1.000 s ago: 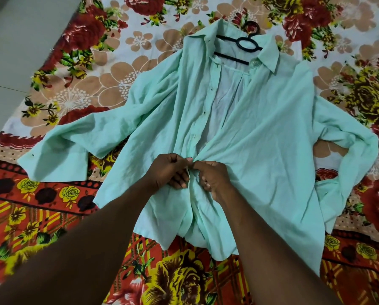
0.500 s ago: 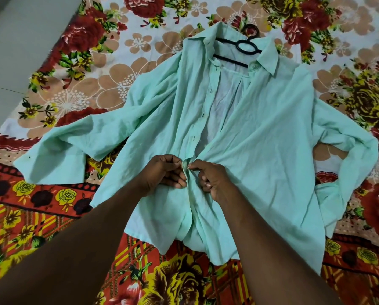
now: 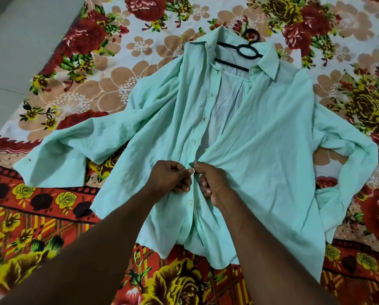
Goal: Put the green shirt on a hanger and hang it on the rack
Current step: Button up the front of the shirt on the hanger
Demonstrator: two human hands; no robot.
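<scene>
Fingers of my left hand and right hand pinch the placket midway up the pale green cotton shirt, spread on the floral sheet, its button line running straight away toward the black plastic hanger.

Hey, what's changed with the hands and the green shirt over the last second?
Very little. The left hand and right hand keep pinching the front edges of the green shirt at mid-front; only their fingertips shifted slightly, and a pale button now shows between them. Nothing was let go. The shirt, the black hanger inside its collar and the floral sheet stayed put.
</scene>
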